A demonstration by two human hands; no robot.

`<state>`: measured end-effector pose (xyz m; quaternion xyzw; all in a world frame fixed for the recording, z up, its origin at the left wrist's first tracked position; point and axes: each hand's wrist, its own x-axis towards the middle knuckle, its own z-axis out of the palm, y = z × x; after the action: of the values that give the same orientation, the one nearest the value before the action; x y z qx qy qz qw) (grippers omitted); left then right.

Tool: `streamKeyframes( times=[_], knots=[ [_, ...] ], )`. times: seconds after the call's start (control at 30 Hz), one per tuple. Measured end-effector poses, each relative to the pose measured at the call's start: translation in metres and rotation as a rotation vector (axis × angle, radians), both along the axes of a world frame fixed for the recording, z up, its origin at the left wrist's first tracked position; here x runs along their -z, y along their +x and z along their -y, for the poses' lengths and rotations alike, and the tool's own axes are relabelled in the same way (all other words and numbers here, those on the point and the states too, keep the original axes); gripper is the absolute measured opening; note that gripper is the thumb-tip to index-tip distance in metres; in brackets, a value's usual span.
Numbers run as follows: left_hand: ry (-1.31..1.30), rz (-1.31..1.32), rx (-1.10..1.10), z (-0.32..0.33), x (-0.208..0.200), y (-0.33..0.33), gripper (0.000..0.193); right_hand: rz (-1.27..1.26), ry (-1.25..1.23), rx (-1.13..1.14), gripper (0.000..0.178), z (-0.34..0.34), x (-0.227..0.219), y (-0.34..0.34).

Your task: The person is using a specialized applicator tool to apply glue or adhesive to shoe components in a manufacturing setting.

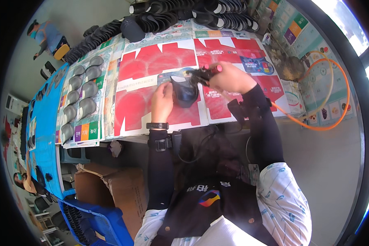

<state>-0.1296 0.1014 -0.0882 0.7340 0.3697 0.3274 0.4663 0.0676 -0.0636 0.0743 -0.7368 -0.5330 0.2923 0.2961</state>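
The left hand lies on the red cardboard sheet with fingers curled around the edge of a dark shoe part, holding it in place on the table. The left forearm comes straight up from below, with a black wristband. The right hand is closed around a black tool with pink tip, its wrist bent inward, the tool touching the top of the shoe part. An orange hose runs off to the right.
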Motion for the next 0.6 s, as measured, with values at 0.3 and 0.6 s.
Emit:
streamKeyframes(
  times=[0.3,0.6],
  knots=[
    [-0.185,0.040,0.013,0.007,-0.010,-0.005,0.035,0.091,0.018,0.076,0.022,-0.010,0.005,-0.002],
    [-0.178,0.039,-0.024,0.011,-0.010,-0.008,0.037,0.114,0.017,-0.012,0.024,-0.006,0.010,0.001]
  ],
)
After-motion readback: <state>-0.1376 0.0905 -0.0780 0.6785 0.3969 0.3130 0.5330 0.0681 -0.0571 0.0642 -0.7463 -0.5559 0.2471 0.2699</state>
